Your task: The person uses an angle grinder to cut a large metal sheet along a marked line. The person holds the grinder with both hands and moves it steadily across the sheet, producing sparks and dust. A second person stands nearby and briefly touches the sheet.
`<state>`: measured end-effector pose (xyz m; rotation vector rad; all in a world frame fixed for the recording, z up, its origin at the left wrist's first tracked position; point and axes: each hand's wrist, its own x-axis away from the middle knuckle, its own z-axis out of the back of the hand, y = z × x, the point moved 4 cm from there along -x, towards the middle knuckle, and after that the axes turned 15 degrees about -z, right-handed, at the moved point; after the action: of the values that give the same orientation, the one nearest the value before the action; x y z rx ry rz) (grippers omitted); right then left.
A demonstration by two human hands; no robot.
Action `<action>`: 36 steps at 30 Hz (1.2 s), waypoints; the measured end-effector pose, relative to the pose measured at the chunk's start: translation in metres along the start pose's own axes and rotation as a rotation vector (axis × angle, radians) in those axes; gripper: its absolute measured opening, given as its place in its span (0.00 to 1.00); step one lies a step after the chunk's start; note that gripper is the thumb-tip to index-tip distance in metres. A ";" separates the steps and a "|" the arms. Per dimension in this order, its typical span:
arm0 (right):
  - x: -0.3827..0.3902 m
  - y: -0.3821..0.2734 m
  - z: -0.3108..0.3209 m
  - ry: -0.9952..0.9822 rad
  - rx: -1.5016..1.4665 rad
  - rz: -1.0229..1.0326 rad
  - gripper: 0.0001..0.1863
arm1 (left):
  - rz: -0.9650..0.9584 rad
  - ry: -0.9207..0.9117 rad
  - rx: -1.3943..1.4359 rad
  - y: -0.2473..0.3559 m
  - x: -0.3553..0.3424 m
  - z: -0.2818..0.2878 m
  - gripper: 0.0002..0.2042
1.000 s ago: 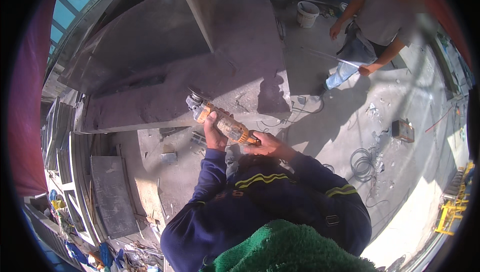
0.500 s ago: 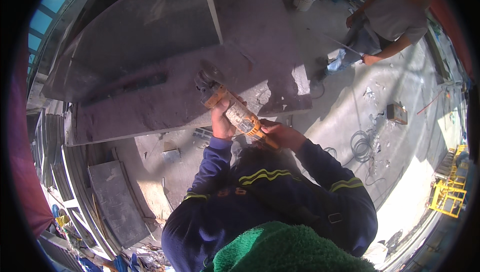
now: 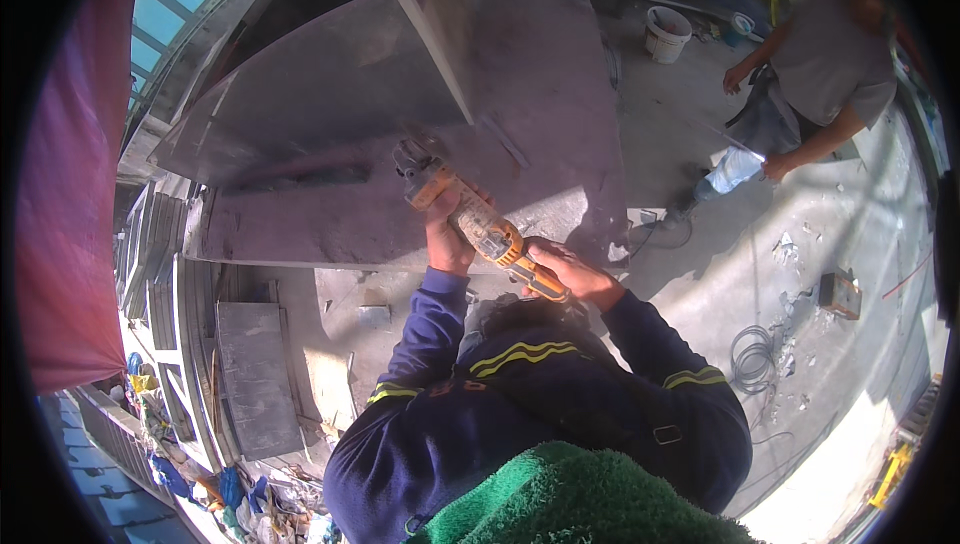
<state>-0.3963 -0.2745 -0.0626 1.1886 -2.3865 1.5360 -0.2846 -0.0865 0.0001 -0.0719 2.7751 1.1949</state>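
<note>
An orange-and-grey angle grinder (image 3: 487, 229), coated in dust, is held with its head pointing up and to the left. My left hand (image 3: 451, 240) wraps around the body just behind the grinder's head. Around the rear end, the orange handle, my right hand (image 3: 578, 277) is closed, its fingers partly hidden. The disc end (image 3: 420, 156) lies over a large dusty metal plate (image 3: 540, 169); I cannot tell whether it touches. On that plate stands an upright metal panel (image 3: 440, 34), beside a flat dark sheet (image 3: 320, 94).
A person (image 3: 825, 64) at the far right holds a thin rod. Behind them is a white bucket (image 3: 667, 36). Coiled cable (image 3: 754, 359) and a small box (image 3: 840, 296) lie on the floor to the right. Metal frames (image 3: 165, 314) and scrap (image 3: 265, 504) are at the left.
My view has turned, so the plate and surroundings shift rightward in the picture. The grinder stays in both hands at nearly the same spot; my right hand sits slightly differently on the handle.
</note>
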 end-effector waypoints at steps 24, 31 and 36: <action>-0.087 -0.061 -0.013 -0.117 -0.378 0.210 0.27 | 0.049 -0.252 0.010 0.017 -0.127 -0.017 0.21; -0.098 -0.047 0.003 -0.078 -0.285 0.175 0.20 | -0.004 -0.234 -0.055 0.017 -0.122 -0.014 0.20; -0.098 -0.038 0.001 -0.064 -0.305 0.198 0.20 | 0.002 -0.201 -0.060 0.018 -0.121 -0.013 0.20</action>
<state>-0.3032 -0.2274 -0.0773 0.9766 -2.7255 1.1318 -0.1678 -0.0845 0.0373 0.0433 2.5676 1.2140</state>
